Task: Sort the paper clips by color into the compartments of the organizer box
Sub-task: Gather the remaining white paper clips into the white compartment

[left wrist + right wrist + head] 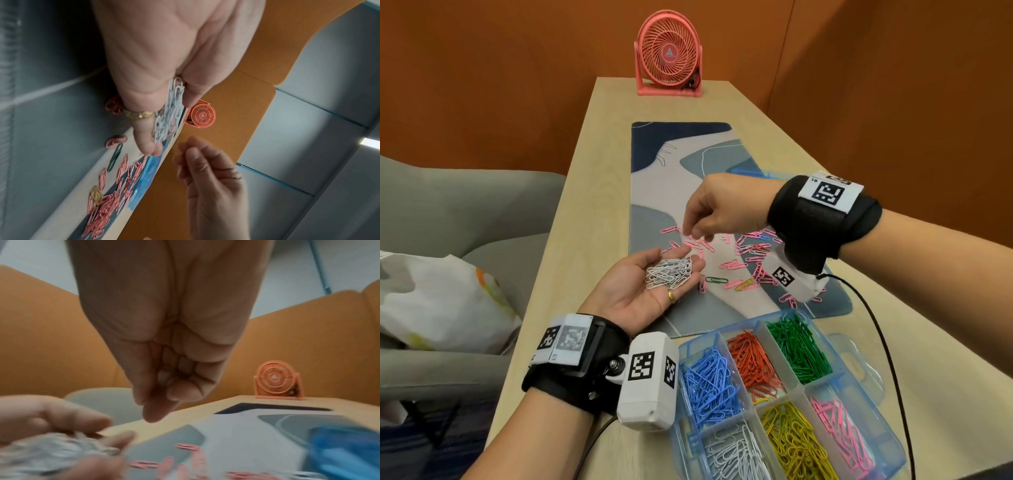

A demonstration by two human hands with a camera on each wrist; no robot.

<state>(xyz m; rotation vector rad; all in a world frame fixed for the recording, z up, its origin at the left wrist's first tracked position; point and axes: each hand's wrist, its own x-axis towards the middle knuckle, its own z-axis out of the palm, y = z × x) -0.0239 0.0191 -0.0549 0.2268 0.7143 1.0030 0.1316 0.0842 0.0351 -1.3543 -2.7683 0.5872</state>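
Observation:
My left hand (683,257) lies palm up over the mat's left part, fingers nearly straight, carrying a heap of white paper clips (669,274); the left wrist view shows the white clips (170,110) along the fingers. Just above and beyond it hangs my right hand (697,233), fingertips bunched and pointing down; no clip shows between them in the right wrist view (156,402). Pink clips (753,250) lie scattered on the mat, with one green clip (716,280) and a yellow clip (746,284). The clear blue organizer box (685,346) at front right holds blue, red, green, white, yellow and pink clips in separate compartments.
A patterned desk mat (688,154) covers the middle of the narrow wooden table. A pink fan (669,54) stands at the far end. A blue plastic piece (750,171) lies behind my right hand. A black cable (887,359) runs beside the box. A grey chair with a bag (441,301) stands left.

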